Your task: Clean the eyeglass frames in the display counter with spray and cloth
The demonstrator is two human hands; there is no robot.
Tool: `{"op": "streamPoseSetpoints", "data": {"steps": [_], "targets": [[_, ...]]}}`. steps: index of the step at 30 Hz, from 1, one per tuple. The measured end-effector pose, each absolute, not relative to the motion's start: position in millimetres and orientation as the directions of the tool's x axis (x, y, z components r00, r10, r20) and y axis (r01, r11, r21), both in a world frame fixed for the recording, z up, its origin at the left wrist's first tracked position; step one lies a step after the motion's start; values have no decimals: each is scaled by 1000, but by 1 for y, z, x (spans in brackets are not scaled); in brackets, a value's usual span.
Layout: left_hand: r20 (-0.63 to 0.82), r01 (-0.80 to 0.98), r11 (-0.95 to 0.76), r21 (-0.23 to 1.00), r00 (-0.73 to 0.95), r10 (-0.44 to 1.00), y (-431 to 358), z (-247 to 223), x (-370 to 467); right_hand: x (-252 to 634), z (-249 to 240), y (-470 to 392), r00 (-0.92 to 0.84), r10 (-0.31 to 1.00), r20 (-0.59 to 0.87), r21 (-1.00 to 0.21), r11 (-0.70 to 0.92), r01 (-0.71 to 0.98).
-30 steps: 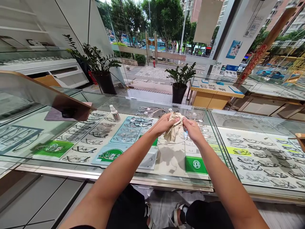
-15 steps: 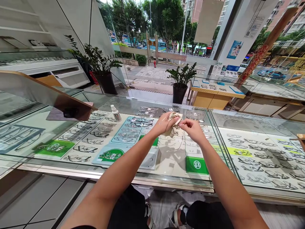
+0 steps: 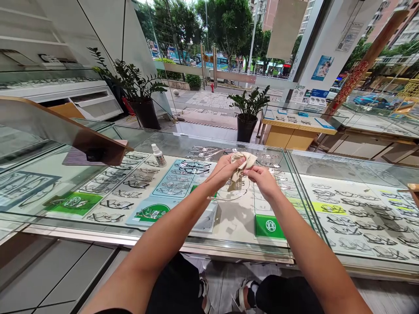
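Note:
Above the glass display counter (image 3: 235, 235), my left hand (image 3: 224, 170) is closed on a crumpled beige cleaning cloth (image 3: 244, 160), its thumb pressed on top. My right hand (image 3: 263, 179) pinches at the cloth's lower right side, on a pair of thin-rimmed eyeglasses mostly hidden by cloth and fingers. One slim temple (image 3: 229, 199) of these eyeglasses curves out below the hands, its tip toward the left. A white spray bottle (image 3: 159, 155) stands on the counter, left of my hands.
Rows of eyeglasses (image 3: 356, 213) lie under the glass, with green cards (image 3: 270, 226) among them. A brown-edged mirror or panel (image 3: 98, 139) leans over the counter at left. Potted plants (image 3: 247, 126) stand beyond, before the shop window.
The cloth has been turned and spreads further up and right, a flap hanging below. The temple has swung left and up. My right hand has shifted slightly left.

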State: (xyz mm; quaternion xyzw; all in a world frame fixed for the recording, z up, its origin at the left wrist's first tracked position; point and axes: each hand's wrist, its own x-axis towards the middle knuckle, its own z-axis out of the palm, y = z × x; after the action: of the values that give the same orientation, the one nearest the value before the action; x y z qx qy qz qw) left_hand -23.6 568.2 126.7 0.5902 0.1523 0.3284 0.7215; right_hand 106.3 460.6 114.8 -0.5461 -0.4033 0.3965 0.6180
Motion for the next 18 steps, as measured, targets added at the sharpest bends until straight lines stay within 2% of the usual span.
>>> {"op": "streamPoseSetpoints", "data": {"steps": [5,12,18], "targets": [[196,-283,25,959,723,663,570,126,-24,107,109,465,392,918,64,-982,127,-138],[147,-218,94,971,861,486,584,127,-33,116,112,465,356,934,-10,-962,88,-257],[145,-215,48,976,793,591,583,120,-24,114,106,468,306,951,-41,-951,57,-305]]}}
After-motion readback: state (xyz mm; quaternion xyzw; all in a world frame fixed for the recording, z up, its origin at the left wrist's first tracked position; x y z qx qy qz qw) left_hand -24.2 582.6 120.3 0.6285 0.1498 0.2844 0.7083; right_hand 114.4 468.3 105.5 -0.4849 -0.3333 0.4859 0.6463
